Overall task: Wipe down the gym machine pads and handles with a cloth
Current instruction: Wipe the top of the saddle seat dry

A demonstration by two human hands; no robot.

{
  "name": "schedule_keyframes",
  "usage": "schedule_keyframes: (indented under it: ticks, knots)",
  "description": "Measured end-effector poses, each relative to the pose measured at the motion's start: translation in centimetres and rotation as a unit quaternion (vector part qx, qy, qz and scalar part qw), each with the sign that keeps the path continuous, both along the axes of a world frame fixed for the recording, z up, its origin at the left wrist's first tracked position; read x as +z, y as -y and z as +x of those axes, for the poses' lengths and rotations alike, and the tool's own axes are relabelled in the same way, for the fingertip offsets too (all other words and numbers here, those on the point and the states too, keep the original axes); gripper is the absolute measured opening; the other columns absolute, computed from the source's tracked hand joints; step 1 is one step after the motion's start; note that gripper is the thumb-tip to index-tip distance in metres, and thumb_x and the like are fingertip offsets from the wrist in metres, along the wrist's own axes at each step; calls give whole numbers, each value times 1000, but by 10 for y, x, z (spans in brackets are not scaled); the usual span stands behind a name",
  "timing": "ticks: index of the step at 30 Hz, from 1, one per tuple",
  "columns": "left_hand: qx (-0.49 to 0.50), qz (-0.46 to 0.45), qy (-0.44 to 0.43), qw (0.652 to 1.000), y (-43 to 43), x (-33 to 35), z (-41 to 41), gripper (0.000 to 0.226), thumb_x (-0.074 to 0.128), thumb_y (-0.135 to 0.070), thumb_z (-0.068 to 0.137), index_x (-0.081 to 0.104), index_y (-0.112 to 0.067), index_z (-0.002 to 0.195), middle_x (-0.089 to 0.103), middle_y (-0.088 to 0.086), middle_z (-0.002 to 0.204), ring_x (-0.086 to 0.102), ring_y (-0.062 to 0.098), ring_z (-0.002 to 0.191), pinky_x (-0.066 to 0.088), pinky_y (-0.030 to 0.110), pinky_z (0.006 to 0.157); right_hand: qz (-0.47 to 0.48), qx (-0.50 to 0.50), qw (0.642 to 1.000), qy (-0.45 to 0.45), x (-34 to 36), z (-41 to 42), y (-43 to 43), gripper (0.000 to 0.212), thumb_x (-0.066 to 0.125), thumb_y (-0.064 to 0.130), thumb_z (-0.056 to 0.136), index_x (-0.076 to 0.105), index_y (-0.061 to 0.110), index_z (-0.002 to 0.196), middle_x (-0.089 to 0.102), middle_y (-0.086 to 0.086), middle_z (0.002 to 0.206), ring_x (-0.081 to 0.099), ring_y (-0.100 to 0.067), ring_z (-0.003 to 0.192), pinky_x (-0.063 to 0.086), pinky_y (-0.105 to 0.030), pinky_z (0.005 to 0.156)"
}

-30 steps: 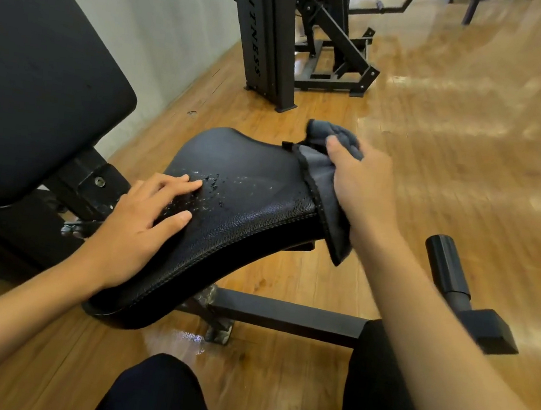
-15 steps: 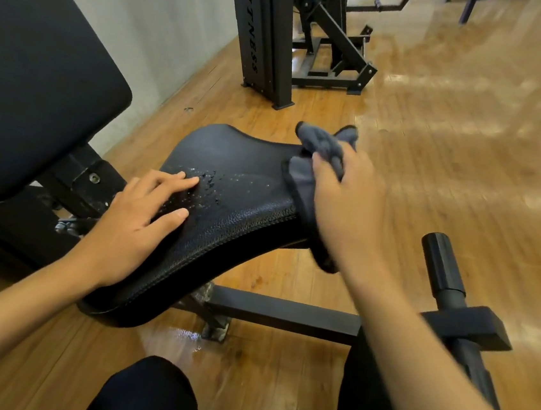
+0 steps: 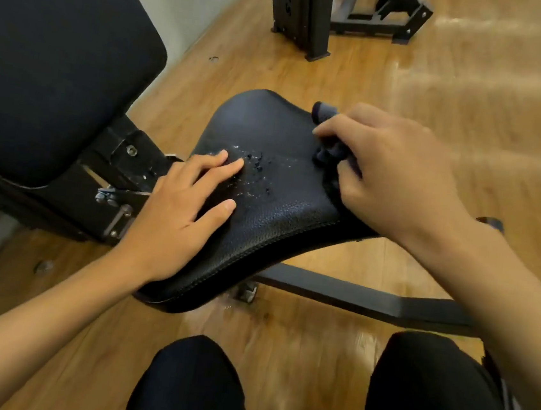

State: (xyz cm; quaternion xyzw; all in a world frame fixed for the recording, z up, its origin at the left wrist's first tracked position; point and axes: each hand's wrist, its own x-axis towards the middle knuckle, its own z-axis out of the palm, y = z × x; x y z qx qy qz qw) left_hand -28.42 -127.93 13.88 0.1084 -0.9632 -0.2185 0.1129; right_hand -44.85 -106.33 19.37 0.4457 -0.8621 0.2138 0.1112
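A gym — a black padded seat [image 3: 272,201], back pad [image 3: 54,58] and another machine's steel frame [image 3: 303,11] on wood flooring [image 3: 474,92].

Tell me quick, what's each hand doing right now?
Left hand: open, fingers flat on the black textured leather seat pad.
Right hand: gripping the bunched dark grey cloth.

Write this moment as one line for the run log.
phase: wiping seat pad | left hand: flat on seat pad, beside droplets | right hand: grips cloth on seat pad | droplets: not yet wiped
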Motion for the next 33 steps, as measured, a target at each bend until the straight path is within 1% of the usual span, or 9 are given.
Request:
schedule_keyframes:
  ticks: [4, 8, 10, 12, 14, 16, 19, 27, 33]
  knots:
    - [3, -6, 24, 1000, 0, 7, -1, 59, 42, -50, 102, 43, -29, 157, 39, -5, 160, 37, 19, 145, 31, 50, 119, 27, 10, 999, 16, 0, 6, 0, 44, 49, 57, 94, 61, 16, 101, 59, -5, 108, 56, -29, 102, 43, -34, 90]
    - [16, -27, 46, 998, -5, 14, 1, 59, 44, -47, 103, 42, -26, 159, 36, 0, 165, 33, 23, 151, 23, 42, 125, -5, -21, 999, 30, 2, 6, 8, 15, 71, 12, 90, 56, 11, 90, 58, -10, 93, 61, -35, 85, 40, -32, 54]
    - [20, -58, 79, 995, -9, 21, 2, 60, 40, -46, 105, 39, -23, 160, 34, 6, 166, 31, 26, 153, 20, 39, 126, 11, -19, 995, 92, 9, 5, 13, 33, 68, -9, 80, 58, 10, 104, 57, -8, 101, 58, -32, 80, 44, -36, 47]
    - [19, -89, 121, 988, -13, 32, 4, 60, 37, -45, 106, 39, -20, 160, 36, 10, 165, 32, 29, 152, 27, 46, 124, 22, 20, 987, 161, 17, 2, 17, 55, 60, -15, 79, 55, 14, 125, 55, -8, 130, 61, -33, 99, 54, -47, 55]
    - [17, -106, 166, 980, -16, 49, 3, 61, 34, -48, 106, 39, -21, 160, 38, 10, 164, 32, 29, 152, 31, 48, 122, 53, 35, 988, 142, 18, -5, 20, 52, 61, -6, 82, 56, 11, 131, 53, -10, 143, 53, -37, 127, 55, -59, 87]
    - [8, -125, 203, 971, -17, 70, 1, 62, 31, -51, 106, 41, -21, 159, 40, 10, 163, 33, 29, 152, 31, 49, 122, 133, 6, 988, 80, 16, -9, 18, 35, 60, 20, 92, 61, 10, 125, 56, -11, 145, 44, -37, 141, 27, -65, 118]
    - [-21, -182, 222, 958, -10, 104, -6, 62, 34, -51, 104, 50, -17, 154, 47, 14, 158, 40, 32, 148, 33, 48, 119, 173, -10, 982, 68, 14, -4, 13, 50, 56, 47, 100, 57, 12, 136, 50, -16, 152, 38, -36, 147, 15, -63, 123]
    - [-11, -329, 229, 916, 54, 190, -16, 62, 45, -49, 97, 59, -10, 143, 51, 23, 151, 40, 42, 145, 20, 54, 124, 123, 34, 989, 70, 6, 1, 17, 44, 72, -5, 89, 65, 1, 133, 50, -29, 148, 48, -42, 139, 33, -48, 119]
    - [-27, -379, 291, 878, 85, 217, -13, 66, 42, -50, 95, 63, -4, 138, 42, 29, 157, 30, 47, 150, 11, 60, 127, 250, -21, 963, 99, 39, 17, 11, 68, 35, 51, 101, 28, 20, 161, 19, -18, 169, 13, -34, 157, 8, -56, 127]
